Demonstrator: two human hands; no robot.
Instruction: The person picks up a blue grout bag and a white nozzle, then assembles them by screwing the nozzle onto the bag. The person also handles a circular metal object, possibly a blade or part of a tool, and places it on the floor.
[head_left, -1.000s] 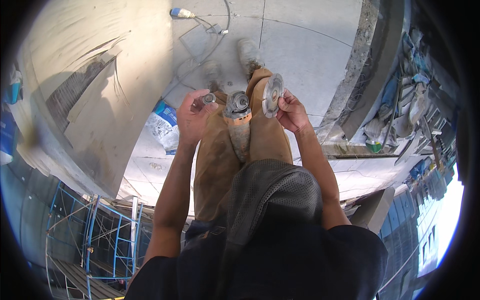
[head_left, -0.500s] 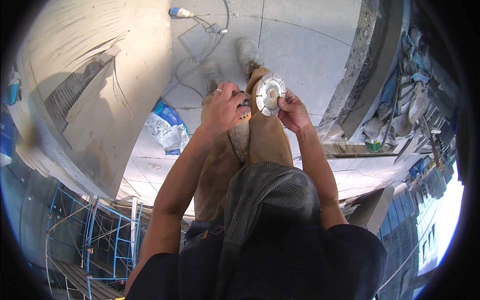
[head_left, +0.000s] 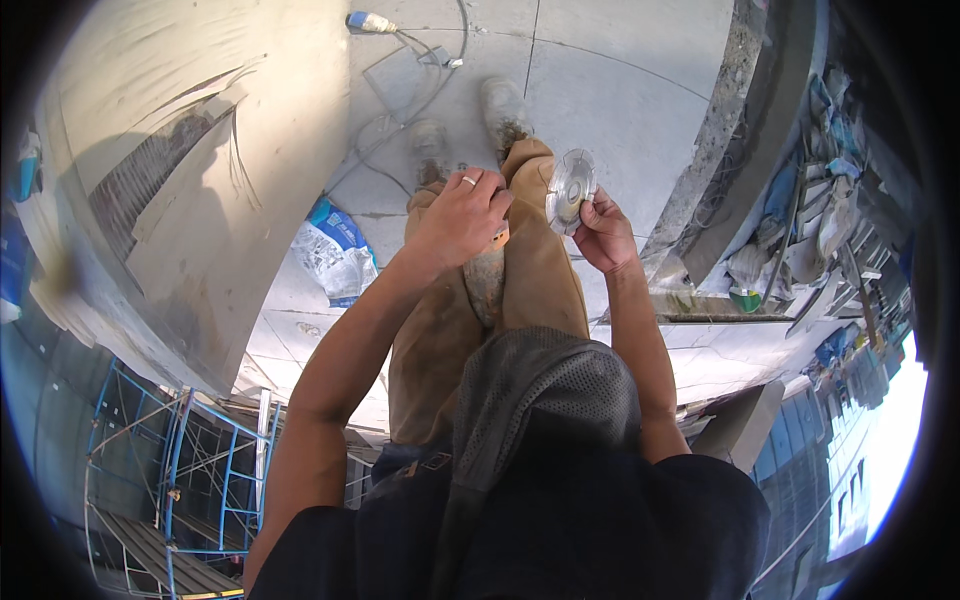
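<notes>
Building site: blue scaffolding, heaped debris beside pale slab floor.

Dark shirt, grey mesh covering, brown trousers, 2 dusty shoes, 1 ring

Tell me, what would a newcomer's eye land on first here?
Probably the shiny slotted cutting disc, held up in the right hand. Next, the left hand, covering the head of an angle grinder between the brown-trousered legs. Then the blue scaffold at the picture's lower left.

Silvery disc — in the right fingers.
</notes>
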